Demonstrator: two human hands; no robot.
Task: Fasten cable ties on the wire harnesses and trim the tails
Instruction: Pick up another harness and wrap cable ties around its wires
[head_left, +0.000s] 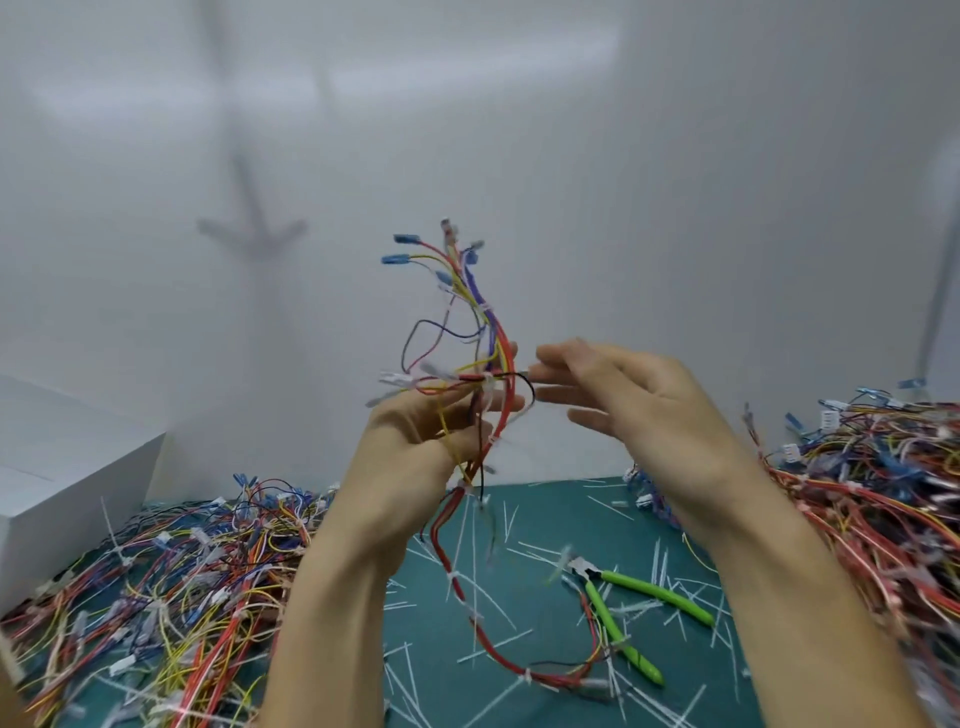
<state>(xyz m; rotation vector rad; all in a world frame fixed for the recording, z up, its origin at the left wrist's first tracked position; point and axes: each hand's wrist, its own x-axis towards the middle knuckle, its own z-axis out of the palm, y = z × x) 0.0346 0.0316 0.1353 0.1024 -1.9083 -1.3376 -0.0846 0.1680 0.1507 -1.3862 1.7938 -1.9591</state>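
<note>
Blur: the connector tips atop the wire harness and the fingertips of both hands were smeared by motion.
Hidden: the left grip's fingers lay partly behind the wires; both forearms ran off the lower edge.
Left grip: curled round the harness, holding it upright above the worktop.
Right grip: fingers straight and spread, holding nothing, tips just beside the bundle; contact could not be made out.
Harness: thin red, yellow, purple and black wires, blue-sleeved ends, its tail looping down onto the green mat.
Cable tie: white plastic, around the bundle.
Cutters: lime-green handles, lying on the mat.
Trimmed tails: thin white strips, scattered.
Piles: tangled harnesses at left and right, both cut off.
</note>
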